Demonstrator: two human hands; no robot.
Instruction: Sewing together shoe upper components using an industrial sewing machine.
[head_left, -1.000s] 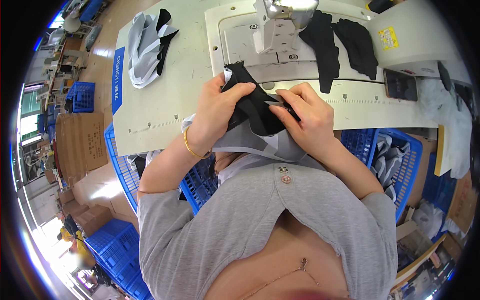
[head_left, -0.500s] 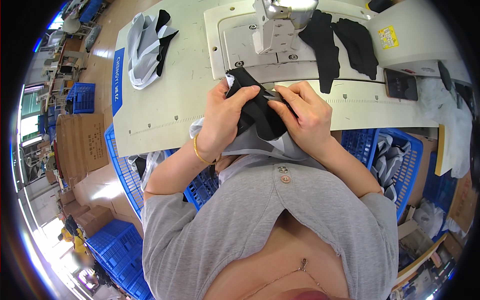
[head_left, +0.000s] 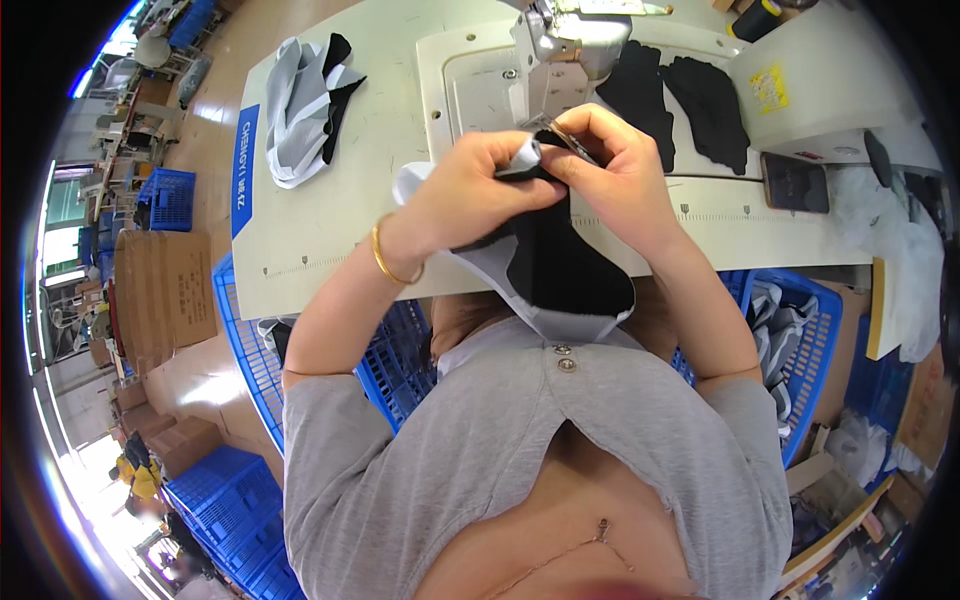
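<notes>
A black fabric piece with a grey-and-white layer hangs from my hands in front of the sewing machine. My left hand is closed on its upper part, where a folded white edge sticks up by the fingertips. Thumb and fingers of my right hand pinch a small dark metal tool that looks like thread snips, right at the top edge of the fabric. The tips of the tool are partly hidden by the fingers. The lower end of the fabric hangs over my lap.
Grey-and-white fabric pieces with black parts lie on the table's left. Two black pieces lie right of the machine head, near a phone. Blue baskets with fabric stand below the table edge. A clear plastic bag hangs at right.
Both hands have moved up toward the machine, raising the fabric's top edge. The black part now hangs down longer, and my left hand has turned inward across the fabric.
</notes>
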